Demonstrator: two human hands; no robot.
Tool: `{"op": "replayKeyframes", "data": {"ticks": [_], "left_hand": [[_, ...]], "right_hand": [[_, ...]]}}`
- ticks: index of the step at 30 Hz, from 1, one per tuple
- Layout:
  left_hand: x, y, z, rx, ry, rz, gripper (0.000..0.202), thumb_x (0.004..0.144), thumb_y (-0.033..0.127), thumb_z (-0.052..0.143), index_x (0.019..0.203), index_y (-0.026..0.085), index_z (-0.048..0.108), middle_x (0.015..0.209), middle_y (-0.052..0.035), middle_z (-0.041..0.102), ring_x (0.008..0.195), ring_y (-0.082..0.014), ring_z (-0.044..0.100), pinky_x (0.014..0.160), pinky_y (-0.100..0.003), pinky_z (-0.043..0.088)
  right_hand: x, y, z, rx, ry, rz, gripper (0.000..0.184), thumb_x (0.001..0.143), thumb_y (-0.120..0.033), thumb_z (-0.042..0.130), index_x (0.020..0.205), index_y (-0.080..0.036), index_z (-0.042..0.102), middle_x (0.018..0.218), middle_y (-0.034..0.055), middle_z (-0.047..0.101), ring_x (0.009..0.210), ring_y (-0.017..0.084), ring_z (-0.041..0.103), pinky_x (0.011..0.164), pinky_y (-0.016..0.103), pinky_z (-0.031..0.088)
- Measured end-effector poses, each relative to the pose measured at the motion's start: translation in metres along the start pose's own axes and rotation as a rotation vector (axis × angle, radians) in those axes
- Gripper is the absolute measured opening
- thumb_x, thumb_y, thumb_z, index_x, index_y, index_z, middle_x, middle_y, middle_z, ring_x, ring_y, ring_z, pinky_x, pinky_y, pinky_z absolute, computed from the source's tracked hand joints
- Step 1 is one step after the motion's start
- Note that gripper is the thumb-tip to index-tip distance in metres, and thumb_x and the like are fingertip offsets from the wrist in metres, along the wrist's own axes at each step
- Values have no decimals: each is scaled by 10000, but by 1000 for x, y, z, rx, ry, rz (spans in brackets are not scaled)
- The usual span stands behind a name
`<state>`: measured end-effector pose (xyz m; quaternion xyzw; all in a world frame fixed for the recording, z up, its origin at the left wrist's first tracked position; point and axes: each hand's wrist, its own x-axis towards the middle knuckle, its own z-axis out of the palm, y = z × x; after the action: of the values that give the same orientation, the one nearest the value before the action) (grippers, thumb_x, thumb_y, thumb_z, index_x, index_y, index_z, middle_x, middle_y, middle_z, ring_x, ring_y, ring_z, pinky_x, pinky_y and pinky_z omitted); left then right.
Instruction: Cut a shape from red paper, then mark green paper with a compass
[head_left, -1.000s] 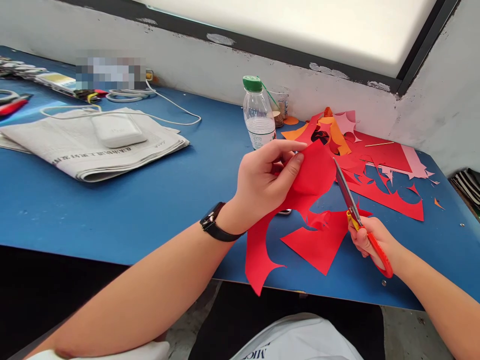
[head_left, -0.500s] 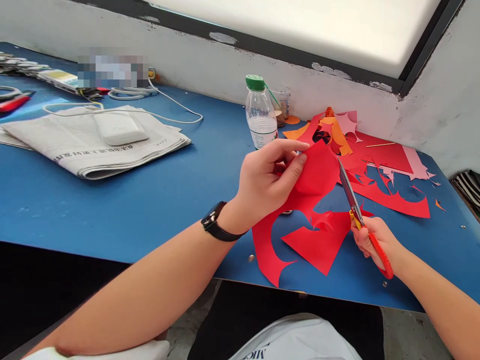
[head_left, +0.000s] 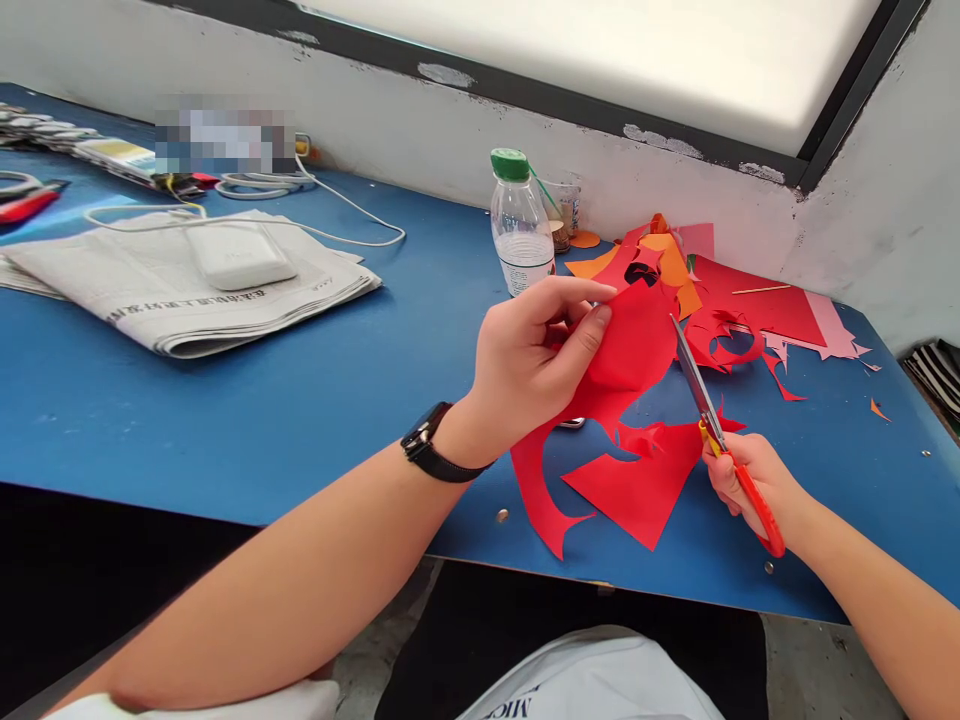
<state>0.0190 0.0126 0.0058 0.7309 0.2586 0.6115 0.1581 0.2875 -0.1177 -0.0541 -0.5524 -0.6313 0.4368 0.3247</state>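
My left hand (head_left: 544, 345), with a black watch (head_left: 427, 445) on its wrist, pinches a sheet of red paper (head_left: 637, 335) between thumb and forefinger. The sheet has a rounded right edge. In my right hand (head_left: 750, 485) is a pair of scissors (head_left: 709, 410) with red-orange handles and a yellow part. The blades point up along the sheet's right edge and look close together; whether they touch the paper I cannot tell. Below lie red paper offcuts (head_left: 634, 495) with curved cuts. A shiny object beneath my left hand is mostly covered.
Behind my left hand stands a bottle (head_left: 514, 225) with a green cap. Red, orange and pink scraps (head_left: 776, 300) pile up at the back right. On the left, a white box-shaped device (head_left: 241, 255) and a cable rest on folded newspaper (head_left: 180, 320). The blue table (head_left: 337, 440) meets a wall.
A long red curved strip right of the scissors has shifted left and curled up against the pile. The offcut under my left hand has moved slightly. Both hands stay nearly in place.
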Motion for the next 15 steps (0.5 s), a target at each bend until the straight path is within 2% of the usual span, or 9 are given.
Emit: {"op": "replayKeyframes", "data": {"ticks": [6,15], "left_hand": [[1,-4,1,-46,7,63,161,997,162,693,1119,191,794,764,12,678,630,-94,589,548,-205,460],[0,0,0,-51,8,-23,153,994,167,688,1095,211,794,789,2,683,657,-110,594,571,-228,457]], "right_hand": [[0,1,0,3,0,-17,759,935,-996,445,757,-258,432,632,-56,360,547,121,318,455,283,300],[0,-2,-1,-3,4,17,760,922,-998,470,753,-259,423,639,-54,362,553,123,319,463,289,298]]}}
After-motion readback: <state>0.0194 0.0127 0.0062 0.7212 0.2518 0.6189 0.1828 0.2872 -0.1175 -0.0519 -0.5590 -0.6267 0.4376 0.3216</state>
